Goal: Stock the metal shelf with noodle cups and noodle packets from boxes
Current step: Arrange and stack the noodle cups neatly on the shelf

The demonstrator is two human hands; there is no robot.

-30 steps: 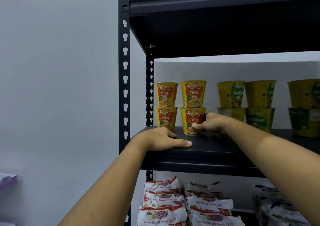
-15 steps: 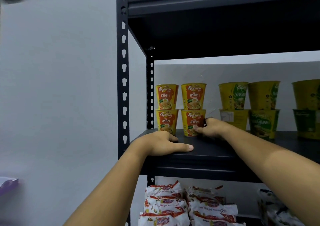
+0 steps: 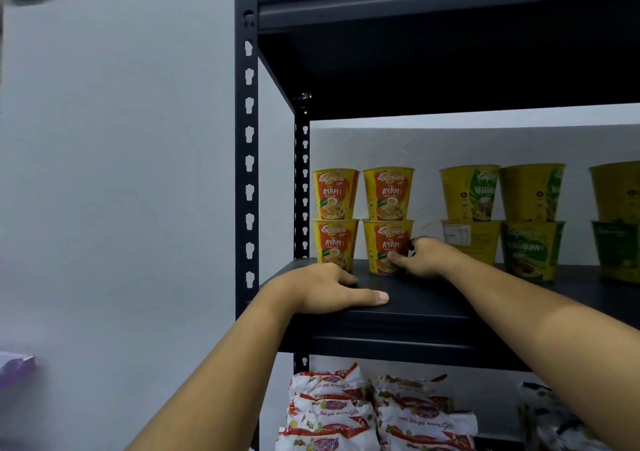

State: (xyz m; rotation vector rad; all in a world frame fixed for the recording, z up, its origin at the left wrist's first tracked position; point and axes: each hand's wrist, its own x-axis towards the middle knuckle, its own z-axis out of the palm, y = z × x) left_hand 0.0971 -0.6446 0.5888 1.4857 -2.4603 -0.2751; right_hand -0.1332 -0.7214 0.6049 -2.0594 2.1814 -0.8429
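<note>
right hand's fingers (image 3: 419, 243) are curling round the bottom Ayam noodle cup (image 3: 384, 243), thumb pressing on its front, so the right hand (image 3: 427, 258) is gripping it while it's sitting on the shelf board (image 3: 450, 308) with another Ayam cup (image 3: 388, 192) stacked on top. Left hand (image 3: 322, 289) is lying flat and relaxed near the board's front edge, holding nothing. A second Ayam stack (image 3: 333, 239) is standing just to the left, green vegetarian cups (image 3: 469, 192) are sitting further right, and noodle packets (image 3: 329, 412) are lying piled on the level below
</note>
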